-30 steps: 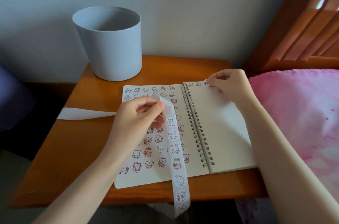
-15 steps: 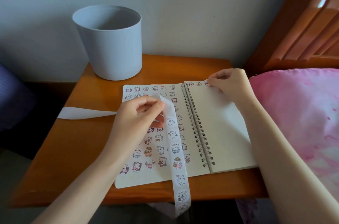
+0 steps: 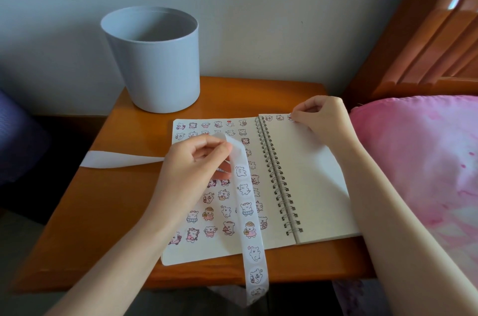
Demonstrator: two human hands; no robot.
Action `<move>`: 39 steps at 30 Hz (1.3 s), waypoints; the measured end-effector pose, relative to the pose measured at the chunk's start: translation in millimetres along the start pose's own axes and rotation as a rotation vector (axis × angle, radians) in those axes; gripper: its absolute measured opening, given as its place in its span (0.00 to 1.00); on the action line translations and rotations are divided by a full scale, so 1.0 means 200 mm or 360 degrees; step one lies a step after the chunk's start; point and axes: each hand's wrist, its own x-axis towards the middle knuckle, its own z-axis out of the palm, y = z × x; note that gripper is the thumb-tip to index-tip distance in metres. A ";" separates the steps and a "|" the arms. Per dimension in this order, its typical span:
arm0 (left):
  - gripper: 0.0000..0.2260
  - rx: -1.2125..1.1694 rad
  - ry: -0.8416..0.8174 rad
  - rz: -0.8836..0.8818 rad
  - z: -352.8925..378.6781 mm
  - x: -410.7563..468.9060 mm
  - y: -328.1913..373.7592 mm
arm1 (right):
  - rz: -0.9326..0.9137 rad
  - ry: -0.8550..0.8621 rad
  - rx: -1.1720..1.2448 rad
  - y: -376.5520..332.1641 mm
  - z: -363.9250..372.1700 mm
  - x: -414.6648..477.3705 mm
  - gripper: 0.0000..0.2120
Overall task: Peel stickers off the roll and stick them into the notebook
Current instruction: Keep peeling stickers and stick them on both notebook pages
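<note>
1. Left grip [image 3: 191,168] pinches the sticker strip [image 3: 247,212] over the left page of the notebook [image 3: 310,173]; the strip hangs past the near edge of the tabletop [image 3: 103,212].
2. Right grip [image 3: 320,115] pinches a sticker [image 3: 289,117] at the far edge of the mostly bare right page.
3. Grey bin [image 3: 155,64] stands far left.

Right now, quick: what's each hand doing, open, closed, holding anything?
Left hand: closed, pinching the sticker strip above the notebook.
Right hand: closed, pinching a sticker at the right page's top edge.
</note>
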 end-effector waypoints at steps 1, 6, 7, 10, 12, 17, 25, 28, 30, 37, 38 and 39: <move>0.04 0.0002 0.0002 0.0000 0.00 0.00 0.00 | -0.0007 0.0005 -0.0020 0.00 0.00 0.00 0.06; 0.04 0.0004 -0.0006 0.0002 0.00 0.00 0.00 | -0.0008 0.0008 -0.0022 0.01 0.00 0.01 0.08; 0.04 0.0005 -0.0006 0.0005 0.00 0.00 0.00 | -0.0020 0.0023 -0.0026 0.02 0.00 0.01 0.09; 0.04 0.0017 -0.0005 0.0011 0.00 0.00 -0.01 | -0.0046 0.0113 0.0001 0.02 0.00 0.01 0.08; 0.04 0.0009 0.0002 0.0008 0.00 0.00 -0.01 | -0.0004 0.0163 0.0045 0.02 0.00 0.00 0.06; 0.04 0.0014 0.0000 0.0003 0.01 0.00 -0.01 | 0.0004 0.0204 -0.0159 -0.01 0.03 -0.02 0.10; 0.05 0.0003 0.0002 -0.0007 0.00 0.00 -0.01 | -0.0053 0.0198 -0.0197 -0.01 0.03 -0.03 0.04; 0.05 -0.0027 0.0005 -0.0010 0.00 0.00 -0.01 | -0.0062 0.0172 -0.0068 0.00 0.00 -0.03 0.06; 0.05 -0.0046 -0.0005 0.0007 0.00 -0.01 0.00 | -0.0106 0.0169 0.0060 -0.03 -0.01 -0.05 0.06; 0.05 -0.0096 0.0026 0.0061 -0.01 -0.01 0.04 | -0.0305 -0.0412 0.0168 -0.27 0.04 -0.33 0.05; 0.05 -0.0087 0.0046 0.0078 -0.02 -0.01 0.04 | -0.0305 -0.0556 0.0141 -0.31 0.05 -0.37 0.06; 0.05 -0.0071 0.0064 0.0098 -0.02 -0.01 0.04 | -0.0297 -0.0676 0.0132 -0.33 0.06 -0.41 0.07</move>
